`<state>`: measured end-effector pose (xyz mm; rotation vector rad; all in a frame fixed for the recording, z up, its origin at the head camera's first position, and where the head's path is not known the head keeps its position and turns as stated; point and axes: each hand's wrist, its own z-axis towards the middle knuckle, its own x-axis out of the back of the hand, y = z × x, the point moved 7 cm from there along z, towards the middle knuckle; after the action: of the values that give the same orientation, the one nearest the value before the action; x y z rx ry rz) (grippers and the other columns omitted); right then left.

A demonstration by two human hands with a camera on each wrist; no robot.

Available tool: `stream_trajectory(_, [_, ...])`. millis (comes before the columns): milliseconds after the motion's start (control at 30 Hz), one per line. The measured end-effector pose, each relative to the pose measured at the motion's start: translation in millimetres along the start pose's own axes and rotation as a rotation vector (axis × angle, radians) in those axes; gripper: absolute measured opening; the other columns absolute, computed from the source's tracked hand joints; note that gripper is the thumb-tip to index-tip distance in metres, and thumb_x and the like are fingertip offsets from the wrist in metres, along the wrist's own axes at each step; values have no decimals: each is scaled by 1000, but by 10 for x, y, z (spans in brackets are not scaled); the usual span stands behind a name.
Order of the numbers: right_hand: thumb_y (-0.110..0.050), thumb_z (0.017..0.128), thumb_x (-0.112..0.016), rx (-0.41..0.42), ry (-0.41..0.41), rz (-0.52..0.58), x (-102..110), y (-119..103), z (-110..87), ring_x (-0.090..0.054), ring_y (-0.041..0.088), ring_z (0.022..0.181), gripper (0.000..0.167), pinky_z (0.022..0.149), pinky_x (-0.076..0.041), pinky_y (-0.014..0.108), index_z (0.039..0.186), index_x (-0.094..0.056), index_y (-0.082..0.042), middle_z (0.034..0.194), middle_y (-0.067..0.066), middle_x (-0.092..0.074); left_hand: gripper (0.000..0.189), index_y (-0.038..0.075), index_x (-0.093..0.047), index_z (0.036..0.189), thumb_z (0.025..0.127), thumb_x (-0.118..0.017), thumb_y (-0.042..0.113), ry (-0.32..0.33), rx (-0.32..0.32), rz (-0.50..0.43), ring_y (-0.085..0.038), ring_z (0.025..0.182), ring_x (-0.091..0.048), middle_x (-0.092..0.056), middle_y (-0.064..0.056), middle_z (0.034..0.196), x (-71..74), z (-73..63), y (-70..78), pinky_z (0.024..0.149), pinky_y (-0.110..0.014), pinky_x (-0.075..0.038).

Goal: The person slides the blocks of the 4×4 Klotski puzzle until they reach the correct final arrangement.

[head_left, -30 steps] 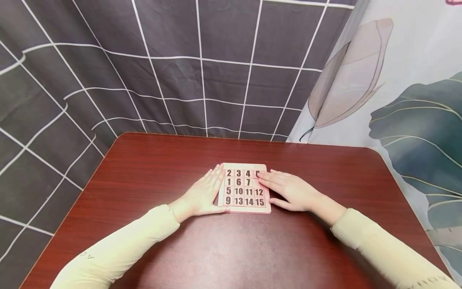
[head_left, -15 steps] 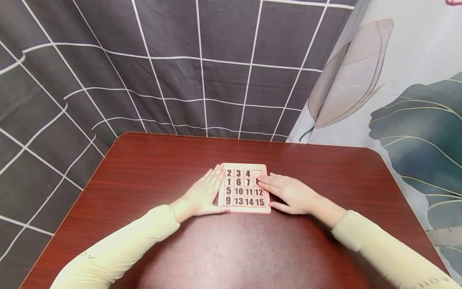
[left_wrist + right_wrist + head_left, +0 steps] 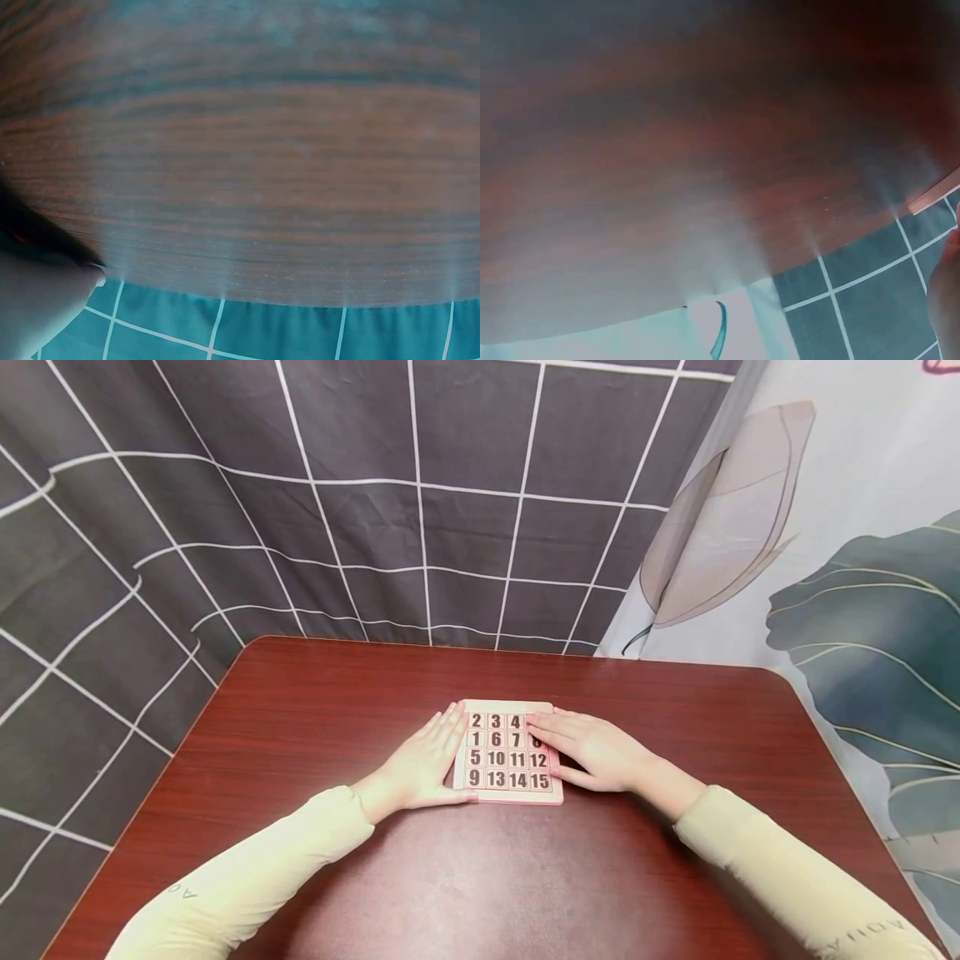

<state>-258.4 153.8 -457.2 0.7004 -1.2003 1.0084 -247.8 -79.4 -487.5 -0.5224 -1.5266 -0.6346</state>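
Note:
A number sliding puzzle [image 3: 507,797] in a pale square frame lies flat on the table in the head view. My left hand [image 3: 417,763] rests along its left side, fingers straight against the edge and thumb at the near left corner. From the right, my right hand [image 3: 600,750] reaches over the frame, its fingertips touching the top right area beside the 4 tile [image 3: 515,722]. These fingers cover the top right slot and part of the 8 tile [image 3: 536,742]. Each wrist view catches only a bit of a hand at its edge; the puzzle is outside both.
The reddish-brown wooden table [image 3: 360,681] has rounded far corners. Behind it hangs a dark curtain [image 3: 472,527] with a white grid. A white curtain with large leaf prints [image 3: 862,610] hangs at the right.
The 8 tile has slid from the top right slot down to the second row. My right hand then moved up and left over the top right corner. The left hand stayed still.

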Motion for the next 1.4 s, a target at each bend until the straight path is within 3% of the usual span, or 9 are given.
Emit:
stream_trajectory(300, [-37,99,-71,-18,-56,16,-95,59,172,-53,28,150,63,124,-43,50,153,-57,-7,160,10,-56,121,-11,-17,165,92,-65,72,3,-4,-26,-40,165,-16,-12,-31,175,21,-12,20,136,-48,-20])
stream_trajectory(500, [-35,99,-71,-39,-72,6,-64,115,80,-51,30,151,63,125,-41,50,153,-57,-6,161,10,-55,120,-13,-18,164,92,-67,70,16,-12,-22,-41,165,-18,-14,-33,174,41,-5,25,135,-49,-22])
stream_trajectory(800, [-33,97,-74,-26,-1,-12,10,154,-47,-55,32,147,62,120,-44,56,150,-60,-4,157,12,-59,120,-14,-21,163,91,-68,70,25,-13,-14,-43,164,-21,-16,-35,173,60,-9,18,134,-51,-25])
stream_trajectory(967, [-33,95,-75,10,30,9,9,91,105,-54,32,148,64,120,-45,57,150,-59,-4,157,12,-58,121,-13,-17,164,92,-66,71,4,-1,-10,-41,165,-17,-13,-33,174,41,-19,11,135,-49,-22])
stream_trajectory(1200, [-33,98,-72,40,-8,18,-83,-3,379,-55,32,147,61,123,-44,51,150,-60,-4,156,12,-60,120,-13,-19,164,91,-68,68,30,-14,-35,-43,164,-20,-15,-34,173,29,-25,18,134,-51,-25])
stream_trajectory(1400, [-33,98,-71,38,-34,20,-122,-10,472,-56,30,147,60,125,-42,49,148,-61,-2,156,13,-60,120,-12,-18,165,92,-66,71,24,-8,-23,-41,165,-18,-13,-32,174,-5,-18,3,135,-49,-23])
